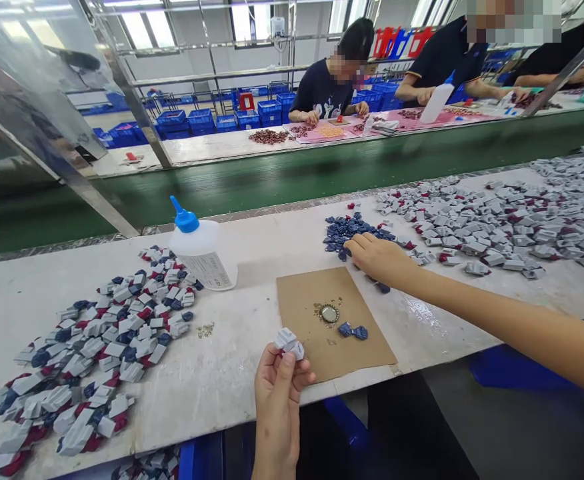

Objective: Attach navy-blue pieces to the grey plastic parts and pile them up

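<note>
My left hand (pixel 282 387) is closed on a small light-grey plastic piece (pixel 290 343), held above the near left edge of a brown cardboard sheet (pixel 302 300). My right hand (pixel 379 257) reaches to a heap of small dark-blue pieces (pixel 349 230). Its fingertips touch the near side of that heap, and whether they pinch one is hidden. On the cardboard lie a bottle cap (pixel 329 313) holding something shiny and a pair of dark-blue shell-shaped pieces (pixel 353 331).
A white squeeze bottle (pixel 205 257) with a blue nozzle stands left. Beside it spreads a pile of grey, red and blue assemblies (pixel 112 333). Many grey-and-red pieces (pixel 512 213) cover the right side. Beyond a green conveyor belt (pixel 252 177), several people work at another table.
</note>
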`<act>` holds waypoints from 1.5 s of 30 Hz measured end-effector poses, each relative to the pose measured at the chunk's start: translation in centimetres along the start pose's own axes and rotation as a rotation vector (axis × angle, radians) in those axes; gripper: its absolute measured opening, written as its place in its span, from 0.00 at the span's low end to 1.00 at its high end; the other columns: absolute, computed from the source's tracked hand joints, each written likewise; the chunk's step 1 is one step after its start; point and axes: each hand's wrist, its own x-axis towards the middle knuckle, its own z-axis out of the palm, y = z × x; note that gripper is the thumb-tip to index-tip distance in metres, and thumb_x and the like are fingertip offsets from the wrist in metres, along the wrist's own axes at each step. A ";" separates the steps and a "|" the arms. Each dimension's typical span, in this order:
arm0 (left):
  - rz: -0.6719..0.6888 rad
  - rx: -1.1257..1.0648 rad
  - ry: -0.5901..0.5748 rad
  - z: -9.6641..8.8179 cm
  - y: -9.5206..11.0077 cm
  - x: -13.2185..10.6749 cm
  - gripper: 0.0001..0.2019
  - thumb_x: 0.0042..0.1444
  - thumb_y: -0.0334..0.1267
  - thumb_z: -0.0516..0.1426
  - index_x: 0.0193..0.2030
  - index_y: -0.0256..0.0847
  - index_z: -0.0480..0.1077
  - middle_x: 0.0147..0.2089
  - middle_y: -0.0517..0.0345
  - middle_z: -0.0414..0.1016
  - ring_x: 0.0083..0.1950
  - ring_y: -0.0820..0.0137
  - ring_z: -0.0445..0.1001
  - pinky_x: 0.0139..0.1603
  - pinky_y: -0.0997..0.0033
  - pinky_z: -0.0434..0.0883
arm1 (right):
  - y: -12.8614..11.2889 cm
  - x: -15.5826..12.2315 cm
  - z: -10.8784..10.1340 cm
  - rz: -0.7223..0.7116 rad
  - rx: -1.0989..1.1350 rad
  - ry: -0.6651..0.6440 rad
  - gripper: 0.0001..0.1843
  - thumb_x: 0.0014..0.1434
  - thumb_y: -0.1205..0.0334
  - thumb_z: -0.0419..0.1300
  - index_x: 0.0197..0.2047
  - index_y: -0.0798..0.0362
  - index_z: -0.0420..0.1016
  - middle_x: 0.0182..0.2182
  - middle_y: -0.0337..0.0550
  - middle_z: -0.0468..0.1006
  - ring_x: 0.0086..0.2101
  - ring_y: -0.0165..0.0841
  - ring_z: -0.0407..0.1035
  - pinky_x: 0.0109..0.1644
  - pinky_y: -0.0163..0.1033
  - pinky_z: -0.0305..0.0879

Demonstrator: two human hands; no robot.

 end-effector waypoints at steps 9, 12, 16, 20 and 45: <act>-0.038 0.006 -0.055 -0.8 -0.2 0.5 0.11 0.42 0.37 0.64 0.32 0.40 0.70 0.29 0.63 0.72 0.27 0.78 0.70 0.25 0.80 0.71 | -1.2 -1.7 -1.6 0.038 0.395 0.105 0.14 0.59 0.67 0.43 0.46 0.56 0.64 0.36 0.49 0.71 0.33 0.35 0.67 0.32 0.36 0.61; -0.034 0.015 -0.077 -0.7 -0.2 0.6 0.10 0.42 0.37 0.64 0.32 0.40 0.71 0.29 0.64 0.71 0.27 0.79 0.70 0.26 0.81 0.71 | -3.2 -3.1 -3.4 -0.075 0.628 -0.001 0.13 0.55 0.66 0.48 0.45 0.56 0.63 0.32 0.45 0.72 0.29 0.32 0.67 0.30 0.34 0.61; 0.003 0.012 -0.039 -0.3 -0.3 0.4 0.10 0.41 0.37 0.65 0.32 0.40 0.71 0.29 0.63 0.71 0.27 0.80 0.70 0.25 0.82 0.70 | -4.8 -3.9 -4.8 -0.276 0.712 -0.095 0.09 0.57 0.66 0.48 0.38 0.55 0.67 0.31 0.45 0.70 0.26 0.30 0.65 0.28 0.33 0.59; 0.019 0.008 -0.024 -0.2 -0.4 0.2 0.11 0.40 0.37 0.65 0.33 0.40 0.72 0.30 0.62 0.73 0.27 0.79 0.70 0.24 0.83 0.70 | -4.7 -3.7 -4.8 -0.288 0.774 -0.099 0.12 0.60 0.66 0.45 0.42 0.54 0.68 0.36 0.48 0.71 0.32 0.32 0.67 0.33 0.34 0.61; 0.024 0.108 -0.032 0.7 -0.6 -0.5 0.16 0.41 0.36 0.64 0.36 0.40 0.66 0.35 0.59 0.78 0.39 0.71 0.76 0.34 0.79 0.72 | -6.6 -4.4 -5.6 0.037 1.285 -0.150 0.09 0.59 0.56 0.51 0.37 0.53 0.64 0.27 0.41 0.73 0.27 0.30 0.68 0.28 0.33 0.62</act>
